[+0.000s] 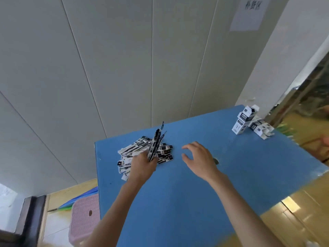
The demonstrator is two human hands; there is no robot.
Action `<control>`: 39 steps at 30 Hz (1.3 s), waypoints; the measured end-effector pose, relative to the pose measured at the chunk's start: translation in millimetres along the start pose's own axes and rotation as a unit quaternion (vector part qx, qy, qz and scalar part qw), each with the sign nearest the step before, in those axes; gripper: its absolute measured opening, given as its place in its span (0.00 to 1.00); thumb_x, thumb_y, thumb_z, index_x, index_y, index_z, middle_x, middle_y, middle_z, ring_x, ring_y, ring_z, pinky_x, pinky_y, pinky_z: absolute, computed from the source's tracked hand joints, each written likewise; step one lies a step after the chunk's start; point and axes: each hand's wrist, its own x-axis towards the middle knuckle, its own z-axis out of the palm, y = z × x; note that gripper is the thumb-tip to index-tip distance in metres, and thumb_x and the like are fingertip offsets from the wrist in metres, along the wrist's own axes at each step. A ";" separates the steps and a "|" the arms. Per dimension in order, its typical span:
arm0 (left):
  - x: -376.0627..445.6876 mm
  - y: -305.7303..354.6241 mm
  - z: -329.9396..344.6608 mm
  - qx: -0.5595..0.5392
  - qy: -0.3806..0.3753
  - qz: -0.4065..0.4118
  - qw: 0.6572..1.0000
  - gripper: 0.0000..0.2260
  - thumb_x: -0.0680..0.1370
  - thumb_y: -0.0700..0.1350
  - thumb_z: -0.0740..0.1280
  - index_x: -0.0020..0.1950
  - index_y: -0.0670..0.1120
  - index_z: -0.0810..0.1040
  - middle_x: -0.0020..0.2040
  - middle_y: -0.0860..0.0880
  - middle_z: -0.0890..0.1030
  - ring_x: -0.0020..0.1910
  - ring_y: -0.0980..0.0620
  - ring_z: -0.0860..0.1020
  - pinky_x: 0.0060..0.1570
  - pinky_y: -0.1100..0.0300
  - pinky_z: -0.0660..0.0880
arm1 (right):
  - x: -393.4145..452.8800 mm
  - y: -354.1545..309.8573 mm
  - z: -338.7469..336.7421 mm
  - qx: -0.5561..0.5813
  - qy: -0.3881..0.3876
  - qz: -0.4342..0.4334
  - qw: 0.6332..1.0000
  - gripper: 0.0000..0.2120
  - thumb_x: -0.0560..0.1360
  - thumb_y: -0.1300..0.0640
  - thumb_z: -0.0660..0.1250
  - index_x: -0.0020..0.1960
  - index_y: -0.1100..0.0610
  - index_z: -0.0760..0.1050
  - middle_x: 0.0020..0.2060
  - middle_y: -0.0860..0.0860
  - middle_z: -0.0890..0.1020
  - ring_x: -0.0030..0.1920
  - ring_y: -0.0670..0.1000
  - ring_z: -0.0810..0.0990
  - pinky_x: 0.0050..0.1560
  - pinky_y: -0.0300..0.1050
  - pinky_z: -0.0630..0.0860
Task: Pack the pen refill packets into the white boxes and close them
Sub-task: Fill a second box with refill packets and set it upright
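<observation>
On the blue desk (195, 202), two white boxes (244, 122) sit at the far right corner, one upright, one lying. My right hand (199, 158) hovers with fingers loosely spread; my left hand (144, 164) grips several refill packets (155, 143) over the loose pile (140, 150) near the far left corner.

We find bare table (178, 202) between the packet pile (142, 154) and the boxes (249, 122); only the right hand (199, 157) hovers there.
</observation>
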 end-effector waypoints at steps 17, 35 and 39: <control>-23.7 171.5 233.0 0.137 -0.095 0.064 0.984 0.11 0.74 0.53 0.67 0.43 0.46 0.72 0.34 0.49 0.76 0.33 0.47 0.74 0.31 0.57 0.68 | -93.5 253.2 -129.9 0.011 0.034 0.107 0.994 0.13 0.80 0.50 0.64 0.63 0.50 0.76 0.58 0.46 0.77 0.56 0.49 0.79 0.60 0.48 0.73; 11.0 257.6 386.3 0.222 -0.078 0.032 0.971 0.06 0.73 0.46 0.66 0.45 0.46 0.71 0.36 0.50 0.75 0.35 0.47 0.74 0.33 0.58 0.68 | -65.0 452.4 -194.1 0.049 0.014 0.073 0.996 0.12 0.80 0.51 0.65 0.63 0.50 0.77 0.58 0.45 0.77 0.56 0.48 0.79 0.58 0.49 0.75; 44.6 257.1 415.0 0.207 -0.112 0.002 0.972 0.09 0.73 0.48 0.68 0.50 0.46 0.74 0.40 0.48 0.78 0.39 0.46 0.77 0.36 0.56 0.72 | -33.4 490.1 -195.5 0.056 0.007 0.077 0.995 0.12 0.80 0.51 0.65 0.62 0.49 0.77 0.57 0.45 0.77 0.54 0.47 0.79 0.56 0.48 0.76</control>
